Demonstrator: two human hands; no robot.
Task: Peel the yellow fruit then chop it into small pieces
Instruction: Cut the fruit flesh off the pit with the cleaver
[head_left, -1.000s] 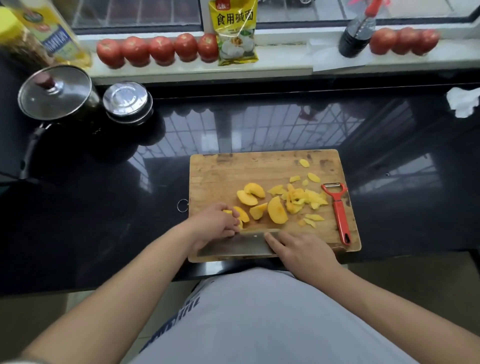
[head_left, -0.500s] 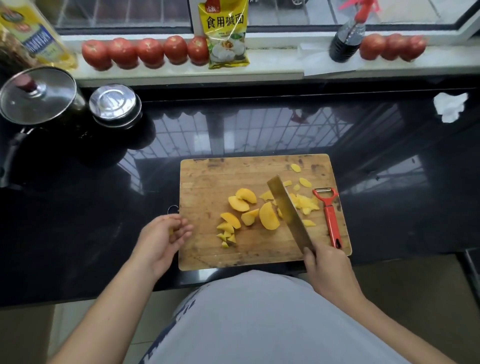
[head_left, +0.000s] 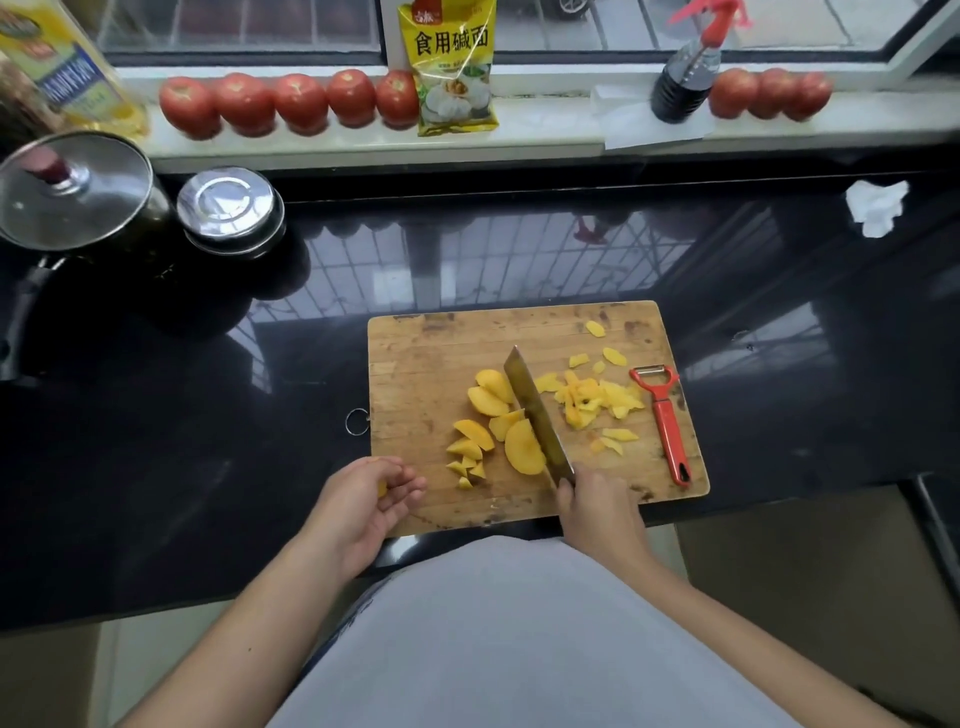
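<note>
Yellow fruit slices (head_left: 498, 415) lie in the middle of the wooden cutting board (head_left: 415, 358), with small chopped bits (head_left: 467, 470) near its front. A pile of yellow peels (head_left: 597, 397) sits to the right. My right hand (head_left: 597, 506) grips the handle of a cleaver (head_left: 537, 415), whose blade stands on edge just right of the slices. My left hand (head_left: 371, 501) hovers at the board's front left corner, palm turned up, with a small yellow piece (head_left: 383, 488) held in its curled fingers.
A red peeler (head_left: 665, 421) lies on the board's right side. On the black counter (head_left: 779, 338), a lidded pot (head_left: 72, 192) and a steel container (head_left: 228, 208) stand at the back left. Tomatoes (head_left: 291, 101), a yellow packet (head_left: 452, 67) and a dark bottle (head_left: 680, 88) line the windowsill.
My left hand left the fruit and pulled back to the board's left corner with a small piece. My right hand lifted the cleaver from flat at the front and set it upright beside the slices.
</note>
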